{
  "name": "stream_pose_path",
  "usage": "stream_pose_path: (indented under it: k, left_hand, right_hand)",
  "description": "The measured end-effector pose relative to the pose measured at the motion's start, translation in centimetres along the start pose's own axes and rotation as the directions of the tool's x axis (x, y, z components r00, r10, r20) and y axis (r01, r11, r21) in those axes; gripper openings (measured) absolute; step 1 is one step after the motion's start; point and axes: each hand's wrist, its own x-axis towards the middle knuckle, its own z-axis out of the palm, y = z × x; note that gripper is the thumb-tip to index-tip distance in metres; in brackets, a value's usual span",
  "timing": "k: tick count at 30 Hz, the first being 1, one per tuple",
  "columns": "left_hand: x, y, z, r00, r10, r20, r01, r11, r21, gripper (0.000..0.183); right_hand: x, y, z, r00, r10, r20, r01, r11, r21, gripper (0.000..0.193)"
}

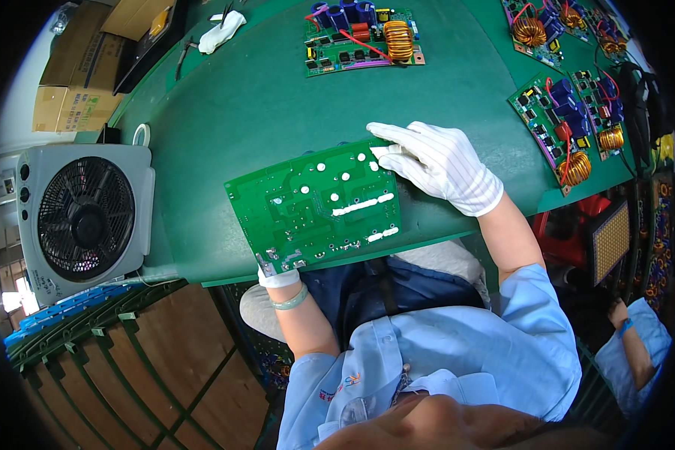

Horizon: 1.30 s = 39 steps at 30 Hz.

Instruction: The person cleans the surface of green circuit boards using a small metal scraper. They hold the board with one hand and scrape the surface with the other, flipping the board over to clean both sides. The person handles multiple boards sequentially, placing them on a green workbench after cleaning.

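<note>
A green circuit board (292,202) is tilted up in front of me at the bench's near edge. Its solder side, with white blobs and white strips, faces me. My left hand (279,278), in a white glove, grips the board's lower left corner; most of its fingers are hidden behind the board. At the upper right corner, my white-gloved right hand (442,169) closes its thumb and fingers on the board, the index finger stretched along the top edge. The parts on the board's other side are mostly hidden.
Another populated board (352,45) lies at the far middle of the green bench (240,97). Several more boards (551,127) with copper coils are at the right. A grey box fan (86,221) stands left, cartons (79,75) behind it. A co-worker's arm (634,349) shows lower right.
</note>
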Motion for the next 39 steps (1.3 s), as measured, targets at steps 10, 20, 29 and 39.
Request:
stream_pose_path:
  k: [10,20,29,39]
  left_hand:
    - [-0.4,0.0,-0.2,0.999,0.017,-0.028,-0.013,0.99,0.141,0.037]
    - [-0.3,0.3,-0.3,0.997,0.044,-0.056,-0.027,0.96,0.28,0.034]
    - [-0.3,0.6,-0.3,0.994,0.075,-0.078,-0.037,0.915,0.401,0.032]
    - [-0.2,1.1,-0.4,0.99,0.096,-0.101,-0.03,0.853,0.522,0.029]
  right_hand:
    - [0.1,-0.4,-0.5,0.991,0.105,0.083,-0.112,0.99,0.087,0.037]
    - [0.6,-0.9,-1.1,0.975,0.221,-0.004,-0.206,0.913,0.351,0.042]
    - [0.3,-1.1,-0.7,0.979,0.192,0.067,-0.203,0.942,0.267,0.051]
    - [0.3,-1.0,-0.7,0.968,0.201,0.152,-0.237,0.932,0.276,0.047]
